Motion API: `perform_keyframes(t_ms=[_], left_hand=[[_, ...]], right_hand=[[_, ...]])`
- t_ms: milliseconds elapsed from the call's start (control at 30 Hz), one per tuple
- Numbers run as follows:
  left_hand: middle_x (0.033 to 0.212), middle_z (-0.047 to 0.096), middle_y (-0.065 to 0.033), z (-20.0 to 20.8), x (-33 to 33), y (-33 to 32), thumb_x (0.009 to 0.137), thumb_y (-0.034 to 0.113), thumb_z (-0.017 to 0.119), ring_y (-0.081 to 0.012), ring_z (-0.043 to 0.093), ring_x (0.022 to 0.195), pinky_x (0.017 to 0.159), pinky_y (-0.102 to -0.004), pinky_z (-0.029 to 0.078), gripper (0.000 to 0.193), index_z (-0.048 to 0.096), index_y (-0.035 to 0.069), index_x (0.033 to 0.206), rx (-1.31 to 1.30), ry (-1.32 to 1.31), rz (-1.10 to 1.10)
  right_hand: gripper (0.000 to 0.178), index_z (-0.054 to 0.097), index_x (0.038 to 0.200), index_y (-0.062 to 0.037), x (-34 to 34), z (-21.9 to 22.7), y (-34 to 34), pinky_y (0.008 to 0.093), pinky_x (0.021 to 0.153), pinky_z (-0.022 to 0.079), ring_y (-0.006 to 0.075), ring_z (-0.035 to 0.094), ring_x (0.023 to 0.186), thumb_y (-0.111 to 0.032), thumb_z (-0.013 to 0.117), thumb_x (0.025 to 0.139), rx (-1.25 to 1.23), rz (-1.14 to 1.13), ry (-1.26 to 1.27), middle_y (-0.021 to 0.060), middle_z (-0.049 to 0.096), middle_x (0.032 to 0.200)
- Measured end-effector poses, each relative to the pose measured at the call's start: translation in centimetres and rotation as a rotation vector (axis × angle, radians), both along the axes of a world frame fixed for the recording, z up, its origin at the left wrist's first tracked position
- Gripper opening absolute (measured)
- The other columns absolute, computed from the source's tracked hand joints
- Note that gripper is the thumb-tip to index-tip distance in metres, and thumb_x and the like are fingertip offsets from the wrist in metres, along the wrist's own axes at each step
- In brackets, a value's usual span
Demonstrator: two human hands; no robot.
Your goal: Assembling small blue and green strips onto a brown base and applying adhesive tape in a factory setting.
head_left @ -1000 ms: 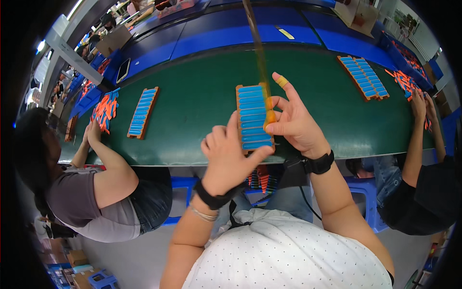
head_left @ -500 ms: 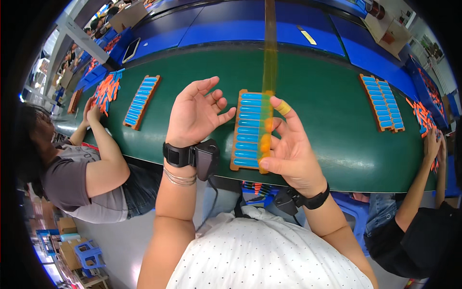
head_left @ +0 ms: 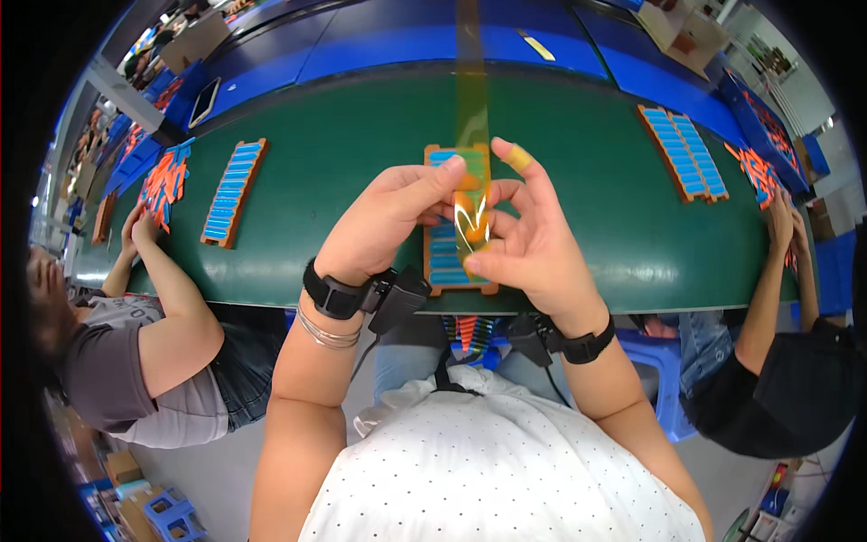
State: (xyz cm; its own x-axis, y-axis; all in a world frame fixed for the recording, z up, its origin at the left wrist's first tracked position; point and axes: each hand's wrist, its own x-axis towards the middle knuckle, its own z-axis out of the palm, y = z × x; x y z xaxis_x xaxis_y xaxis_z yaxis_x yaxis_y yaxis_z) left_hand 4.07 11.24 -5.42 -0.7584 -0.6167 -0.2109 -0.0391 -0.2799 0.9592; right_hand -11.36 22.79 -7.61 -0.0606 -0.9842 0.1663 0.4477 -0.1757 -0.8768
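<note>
A long strip of transparent amber tape (head_left: 471, 108) runs down from the top of the view to my hands. My right hand (head_left: 540, 248) pinches its lower end between thumb and fingers; a yellow wrap (head_left: 519, 158) circles one raised finger. My left hand (head_left: 384, 217) closes on the strip a little higher, thumb on top. Its other fingers are partly hidden behind the tape. Beneath both hands a brown rack (head_left: 462, 291) lies on the green table, holding a column of blue cylinders (head_left: 442, 247), partly covered by my hands and the tape.
A similar filled rack (head_left: 214, 242) lies to the left, and a paired one (head_left: 694, 197) to the right. Loose orange and blue pieces (head_left: 165, 185) are heaped before a co-worker (head_left: 153, 361). Another co-worker (head_left: 768, 379) sits at right. A phone (head_left: 205, 101) rests at the far left.
My left hand has moved right and closed on the tape; it was open beside the rack before. The tape's lower end now bends and shines. The whole view has shifted slightly.
</note>
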Motion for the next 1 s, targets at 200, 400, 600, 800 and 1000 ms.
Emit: perform_keyframes(t_ms=[200,400,600,800,1000], left_hand=[[0.088,0.068,-0.0037,-0.4,0.5,0.8,0.091,0.032,0.066,-0.0071,0.059,0.073,0.062,-0.0189,0.045,0.035,0.067,-0.001,0.102,-0.036,0.122,-0.012],[0.102,0.066,-0.0090,-0.1,1.2,2.4,0.091,0.014,0.063,-0.0127,0.064,0.088,0.077,-0.0279,0.052,0.030,0.060,-0.006,0.113,-0.063,0.178,0.044],[0.107,0.066,-0.0109,-1.6,5.1,8.6,0.089,0.007,0.064,-0.0142,0.063,0.097,0.086,-0.0292,0.051,0.030,0.058,-0.004,0.116,-0.026,0.276,-0.093],[0.092,0.068,-0.0085,-1.9,4.5,7.7,0.097,0.028,0.058,-0.0130,0.065,0.080,0.074,-0.0248,0.052,0.034,0.066,-0.005,0.100,0.152,0.288,-0.051],[0.074,0.065,-0.0073,0.0,3.7,7.2,0.093,0.055,0.052,-0.0102,0.062,0.068,0.059,-0.0216,0.051,0.062,0.071,-0.003,0.085,-0.014,0.050,0.148]], right_hand=[[0.077,0.036,0.139,-0.0038,1.8,1.7,0.3,0.0272,0.078,0.058,0.0205,0.060,0.100,0.011,0.070,0.071,0.079,-0.154,0.183,0.0099,0.039,0.115],[0.074,0.036,0.139,-0.0022,3.4,2.2,1.1,0.0274,0.078,0.057,0.0178,0.057,0.100,0.010,0.068,0.074,0.046,-0.157,0.263,0.0098,0.044,0.111],[0.078,0.031,0.144,-0.0045,6.6,2.2,8.3,0.0246,0.077,0.054,0.0157,0.052,0.105,0.015,0.063,0.075,0.054,-0.076,0.304,0.0071,0.046,0.118],[0.079,0.031,0.145,-0.0067,6.3,1.8,8.6,0.0220,0.076,0.053,0.0134,0.048,0.100,0.013,0.065,0.076,0.106,-0.036,0.210,0.0066,0.039,0.111],[0.079,0.034,0.143,-0.0074,6.2,3.0,8.6,0.0242,0.078,0.053,0.0149,0.048,0.104,0.011,0.066,0.073,0.091,-0.065,0.376,0.0064,0.037,0.108]])
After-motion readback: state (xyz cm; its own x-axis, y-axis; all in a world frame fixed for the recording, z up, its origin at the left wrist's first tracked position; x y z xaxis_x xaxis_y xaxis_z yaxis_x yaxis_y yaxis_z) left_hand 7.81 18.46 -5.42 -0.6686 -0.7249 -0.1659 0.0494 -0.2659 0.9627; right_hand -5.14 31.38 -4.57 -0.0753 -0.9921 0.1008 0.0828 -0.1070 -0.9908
